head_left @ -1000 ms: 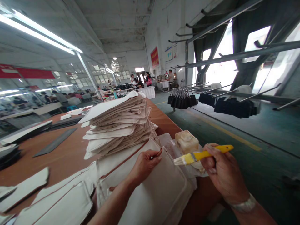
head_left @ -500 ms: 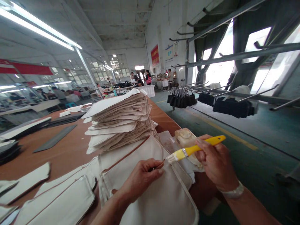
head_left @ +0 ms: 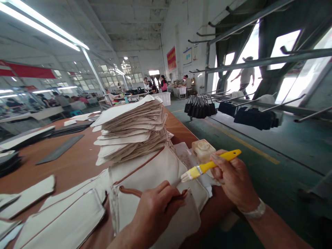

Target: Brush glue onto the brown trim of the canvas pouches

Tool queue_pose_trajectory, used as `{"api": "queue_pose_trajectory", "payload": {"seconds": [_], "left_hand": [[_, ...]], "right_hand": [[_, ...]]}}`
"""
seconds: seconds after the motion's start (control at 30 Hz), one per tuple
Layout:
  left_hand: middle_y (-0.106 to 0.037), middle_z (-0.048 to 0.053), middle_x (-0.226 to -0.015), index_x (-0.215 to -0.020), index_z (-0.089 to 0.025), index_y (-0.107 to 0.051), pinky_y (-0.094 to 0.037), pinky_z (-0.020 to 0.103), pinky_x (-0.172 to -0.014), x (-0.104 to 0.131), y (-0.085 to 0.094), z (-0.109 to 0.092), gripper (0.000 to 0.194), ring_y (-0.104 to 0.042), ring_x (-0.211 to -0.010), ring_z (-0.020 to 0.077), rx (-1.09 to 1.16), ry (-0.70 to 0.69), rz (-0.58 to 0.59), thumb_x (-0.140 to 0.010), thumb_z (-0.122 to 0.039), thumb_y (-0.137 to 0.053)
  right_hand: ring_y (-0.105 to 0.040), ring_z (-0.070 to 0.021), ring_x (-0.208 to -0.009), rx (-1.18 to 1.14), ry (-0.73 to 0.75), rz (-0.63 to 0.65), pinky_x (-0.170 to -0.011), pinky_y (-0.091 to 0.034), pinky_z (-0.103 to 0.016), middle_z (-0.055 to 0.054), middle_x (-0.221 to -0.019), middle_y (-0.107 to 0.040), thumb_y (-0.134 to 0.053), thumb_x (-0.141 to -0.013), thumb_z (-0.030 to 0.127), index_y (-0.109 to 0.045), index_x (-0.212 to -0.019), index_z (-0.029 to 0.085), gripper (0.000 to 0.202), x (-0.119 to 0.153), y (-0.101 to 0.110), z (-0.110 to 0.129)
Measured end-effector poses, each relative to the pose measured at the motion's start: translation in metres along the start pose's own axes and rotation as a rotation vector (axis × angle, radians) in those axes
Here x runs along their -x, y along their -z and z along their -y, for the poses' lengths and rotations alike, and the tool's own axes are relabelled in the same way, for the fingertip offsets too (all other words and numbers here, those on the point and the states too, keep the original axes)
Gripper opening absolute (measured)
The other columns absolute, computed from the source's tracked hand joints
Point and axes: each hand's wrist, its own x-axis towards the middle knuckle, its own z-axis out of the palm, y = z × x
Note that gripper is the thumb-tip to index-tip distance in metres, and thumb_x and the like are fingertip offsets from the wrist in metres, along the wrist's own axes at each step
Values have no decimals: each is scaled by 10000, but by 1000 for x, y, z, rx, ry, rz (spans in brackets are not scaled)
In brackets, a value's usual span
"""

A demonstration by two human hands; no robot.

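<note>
My right hand (head_left: 232, 180) is closed round the yellow handle of a paintbrush (head_left: 204, 167). The pale bristles point left, close above a cream panel and near my left hand. My left hand (head_left: 157, 207) pinches the brown trim (head_left: 129, 191) along the edge of a cream bag panel (head_left: 185, 216); part of the trim hides under the fingers. Beneath lie other cream panels (head_left: 155, 169) with brown edging. Behind my right hand stands a translucent plastic container (head_left: 203, 149), its contents unclear. Beyond my hands rises a tall stack of cream panels (head_left: 132, 131).
More cream pieces (head_left: 64, 221) and a dark grey strip (head_left: 59, 149) lie on the brown-covered table (head_left: 85, 157). To the right, a metal rack (head_left: 267, 64) carries black bags (head_left: 199, 108). A person (head_left: 246, 76) walks outside the opening; others work far back.
My left hand has moved slightly down, with the brown trim now showing on both sides of it. The brush has shifted a little left. A walking person has appeared at the opening.
</note>
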Motion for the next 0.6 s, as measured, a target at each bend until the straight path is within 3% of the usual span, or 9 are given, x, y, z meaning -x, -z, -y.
{"api": "queue_pose_trajectory", "payload": {"seconds": [0.17, 0.3, 0.37, 0.5, 0.53, 0.6], "left_hand": [[-633, -13, -703, -852, -206, -666, -397, 200, -507, 6, 3, -2, 277, -620, -560, 100, -214, -191, -121, -1032, -344, -506], [-623, -15, -666, -824, -195, -648, -394, 201, -485, 7, 6, -7, 310, -607, -527, 96, -332, -283, -191, -1042, -348, -491], [-608, -21, -644, -809, -198, -639, -387, 210, -476, 7, 6, -9, 308, -589, -505, 95, -367, -302, -224, -1043, -338, -494], [-598, -29, -641, -823, -218, -631, -385, 230, -481, 17, 8, -14, 320, -572, -498, 104, -420, -278, -246, -1058, -342, -453], [-599, -28, -643, -815, -220, -624, -386, 232, -486, 24, 11, -16, 322, -570, -501, 105, -446, -260, -254, -1059, -339, -450], [-595, -27, -638, -797, -217, -607, -382, 236, -494, 43, 22, -20, 307, -565, -506, 106, -533, -201, -269, -1051, -326, -472]], "right_hand": [[-370, -118, -491, 76, -94, 185, -487, -326, -241, 50, -552, -420, -694, -963, 448, -613, -871, 194, 282, 13, 10, 17], [-327, -109, -472, -24, -61, 65, -448, -276, -229, 55, -530, -377, -732, -921, 422, -602, -805, 193, 289, 9, 12, 31], [-332, -111, -476, -61, -40, 36, -443, -267, -226, 48, -540, -398, -719, -927, 439, -605, -815, 193, 293, 10, 3, 30], [-361, -113, -486, -8, -167, 202, -461, -314, -221, 38, -541, -422, -729, -914, 500, -636, -838, 191, 331, 25, -13, 18], [-364, -112, -482, -6, -200, 203, -457, -329, -220, 36, -544, -424, -759, -880, 510, -639, -824, 192, 344, 31, -12, 16], [-378, -112, -469, 10, -239, 87, -427, -355, -225, 16, -595, -474, -840, -773, 520, -654, -817, 197, 375, 40, 0, 11]]}}
